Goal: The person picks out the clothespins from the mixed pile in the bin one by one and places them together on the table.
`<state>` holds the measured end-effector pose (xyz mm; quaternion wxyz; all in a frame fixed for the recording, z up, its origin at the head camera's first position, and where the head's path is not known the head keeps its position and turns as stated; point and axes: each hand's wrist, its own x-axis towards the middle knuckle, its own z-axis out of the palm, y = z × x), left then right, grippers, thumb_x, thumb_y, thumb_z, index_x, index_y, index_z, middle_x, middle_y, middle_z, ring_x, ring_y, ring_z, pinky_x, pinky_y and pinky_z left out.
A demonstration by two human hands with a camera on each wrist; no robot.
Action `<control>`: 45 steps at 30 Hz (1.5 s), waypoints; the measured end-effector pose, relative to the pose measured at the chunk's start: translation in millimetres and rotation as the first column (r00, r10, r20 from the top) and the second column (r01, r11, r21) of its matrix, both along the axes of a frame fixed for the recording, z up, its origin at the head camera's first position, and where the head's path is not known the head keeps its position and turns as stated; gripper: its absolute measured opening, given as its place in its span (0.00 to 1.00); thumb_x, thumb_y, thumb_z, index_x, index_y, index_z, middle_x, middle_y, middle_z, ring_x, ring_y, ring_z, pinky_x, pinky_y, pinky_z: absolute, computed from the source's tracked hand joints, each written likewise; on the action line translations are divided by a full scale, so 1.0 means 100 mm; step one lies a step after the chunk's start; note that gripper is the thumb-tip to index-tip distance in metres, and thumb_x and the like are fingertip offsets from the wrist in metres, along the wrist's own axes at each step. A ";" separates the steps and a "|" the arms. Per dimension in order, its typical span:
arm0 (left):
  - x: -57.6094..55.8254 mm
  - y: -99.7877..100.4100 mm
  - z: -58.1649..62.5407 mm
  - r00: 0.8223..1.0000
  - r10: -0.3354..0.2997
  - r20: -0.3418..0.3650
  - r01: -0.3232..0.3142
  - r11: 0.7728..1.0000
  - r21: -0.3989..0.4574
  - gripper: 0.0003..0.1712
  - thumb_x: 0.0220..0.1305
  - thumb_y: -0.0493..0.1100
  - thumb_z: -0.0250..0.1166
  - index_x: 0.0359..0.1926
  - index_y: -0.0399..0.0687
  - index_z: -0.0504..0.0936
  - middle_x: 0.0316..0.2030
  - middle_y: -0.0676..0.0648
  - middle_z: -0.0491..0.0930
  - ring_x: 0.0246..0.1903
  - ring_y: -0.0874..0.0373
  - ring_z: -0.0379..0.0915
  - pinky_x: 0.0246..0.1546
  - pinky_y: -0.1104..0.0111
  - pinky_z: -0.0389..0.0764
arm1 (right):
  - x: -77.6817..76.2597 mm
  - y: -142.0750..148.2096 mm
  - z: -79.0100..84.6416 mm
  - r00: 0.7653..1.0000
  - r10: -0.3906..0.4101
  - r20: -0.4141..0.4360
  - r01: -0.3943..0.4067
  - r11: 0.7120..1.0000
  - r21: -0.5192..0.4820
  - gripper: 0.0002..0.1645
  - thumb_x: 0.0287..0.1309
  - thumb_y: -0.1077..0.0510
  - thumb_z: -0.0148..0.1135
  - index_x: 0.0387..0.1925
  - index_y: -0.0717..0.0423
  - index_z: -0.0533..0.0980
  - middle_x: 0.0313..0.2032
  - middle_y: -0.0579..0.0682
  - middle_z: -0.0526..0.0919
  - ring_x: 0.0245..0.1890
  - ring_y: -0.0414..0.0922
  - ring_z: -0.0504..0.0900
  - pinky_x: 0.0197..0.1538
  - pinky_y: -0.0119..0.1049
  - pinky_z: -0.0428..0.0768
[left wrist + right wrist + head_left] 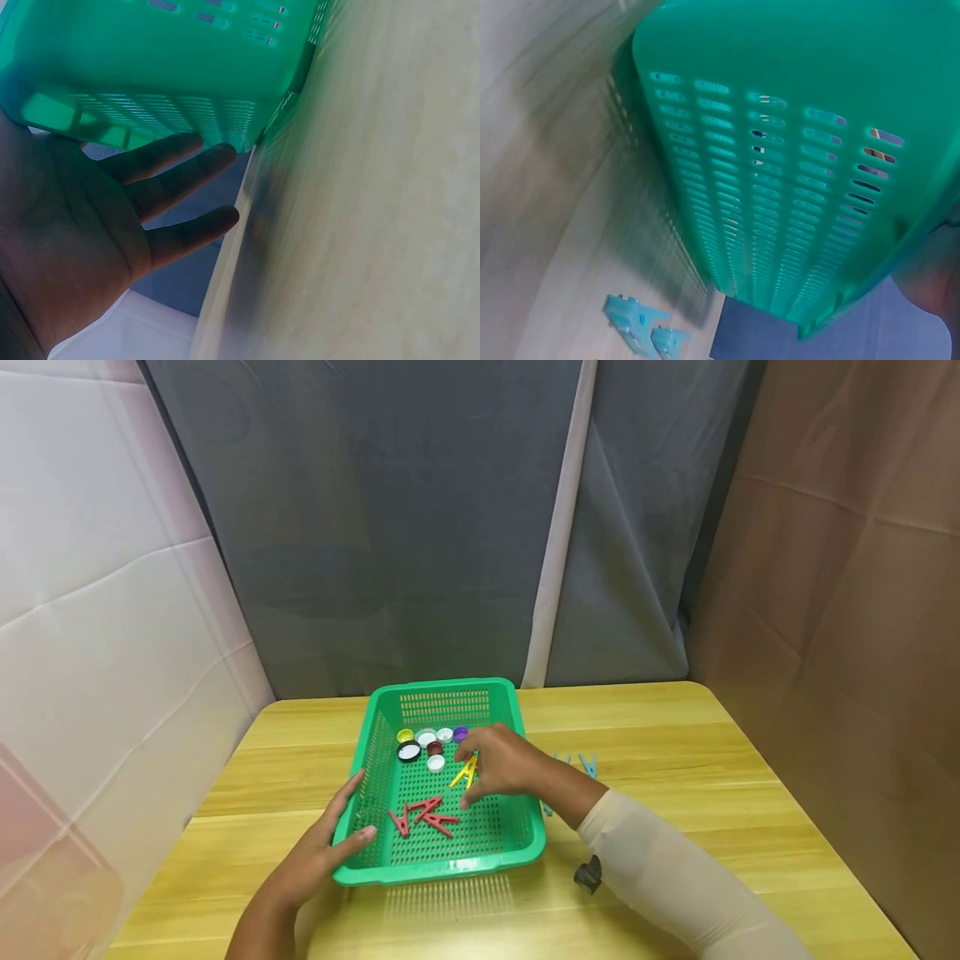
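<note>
A green plastic basket (438, 867) stands on the table, with red clothespins (426, 814) on its floor near the front. My left hand (318, 852) rests at the basket's left rim, thumb over the edge and the other fingers outside. In the left wrist view these fingers (187, 180) are straight and spread beside the wall. My right hand (502, 762) reaches in over the right side, thumb and fingers apart around yellow clothespins (467, 772). The right wrist view mostly shows the basket's outer wall (802, 45), which hides the fingertips.
Several bottle caps, among them a black-rimmed one (408, 752) and a purple one (461, 734), lie toward the back of the basket. Light blue clothespins (588, 766) are on the table (637, 727) to the right, partly behind my right forearm. Hanging cloth (420, 527) encloses the table's back and sides.
</note>
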<state>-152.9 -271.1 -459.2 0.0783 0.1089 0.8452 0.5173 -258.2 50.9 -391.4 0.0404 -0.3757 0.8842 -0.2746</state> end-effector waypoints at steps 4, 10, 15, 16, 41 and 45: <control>0.00 0.00 0.00 1.000 -0.005 -0.009 0.005 1.000 0.000 0.50 0.81 0.47 0.59 0.91 0.62 0.39 0.87 0.27 0.40 0.80 0.19 0.52 0.67 0.27 0.69 | 0.00 0.03 -0.01 1.000 0.016 0.003 -0.016 1.000 -0.010 0.32 0.46 0.55 0.92 0.53 0.61 0.88 0.53 0.55 0.91 0.28 0.34 0.79 0.37 0.29 0.82; 0.00 -0.01 -0.01 1.000 -0.013 -0.015 0.013 1.000 0.014 0.50 0.81 0.46 0.59 0.91 0.61 0.39 0.87 0.27 0.41 0.78 0.20 0.56 0.66 0.31 0.72 | 0.02 0.07 0.01 0.997 0.043 0.062 -0.041 0.998 -0.036 0.26 0.52 0.61 0.87 0.53 0.61 0.89 0.52 0.55 0.89 0.31 0.33 0.81 0.38 0.28 0.83; 0.00 -0.01 -0.01 1.000 -0.014 -0.021 0.014 1.000 0.017 0.50 0.81 0.46 0.59 0.91 0.61 0.39 0.87 0.27 0.41 0.79 0.20 0.55 0.66 0.31 0.72 | 0.03 0.08 0.03 0.996 0.064 0.069 -0.061 0.997 -0.046 0.25 0.52 0.60 0.88 0.52 0.59 0.89 0.51 0.52 0.88 0.32 0.31 0.83 0.41 0.29 0.84; 0.00 -0.01 -0.02 1.000 -0.013 -0.022 0.014 1.000 0.015 0.50 0.81 0.46 0.59 0.91 0.61 0.39 0.87 0.27 0.41 0.79 0.20 0.54 0.66 0.30 0.72 | 0.03 0.09 0.04 0.996 0.063 0.067 -0.060 0.997 -0.052 0.24 0.52 0.60 0.88 0.51 0.58 0.89 0.51 0.51 0.88 0.32 0.30 0.83 0.42 0.29 0.84; -0.01 -0.01 -0.01 1.000 -0.004 -0.011 0.004 1.000 -0.002 0.50 0.81 0.46 0.59 0.91 0.62 0.39 0.87 0.28 0.41 0.79 0.20 0.53 0.67 0.29 0.71 | 0.15 0.32 0.07 0.940 0.134 0.314 0.020 0.897 -0.442 0.20 0.60 0.71 0.74 0.30 0.58 0.68 0.58 0.63 0.88 0.12 0.49 0.73 0.28 0.42 0.87; -0.01 0.00 0.00 1.000 -0.006 -0.016 0.006 1.000 -0.005 0.50 0.81 0.46 0.59 0.91 0.60 0.39 0.87 0.27 0.41 0.80 0.20 0.53 0.67 0.29 0.70 | 0.17 0.38 0.06 0.926 0.157 0.344 0.029 0.877 -0.479 0.18 0.60 0.72 0.73 0.32 0.59 0.70 0.56 0.61 0.87 0.20 0.70 0.81 0.29 0.40 0.87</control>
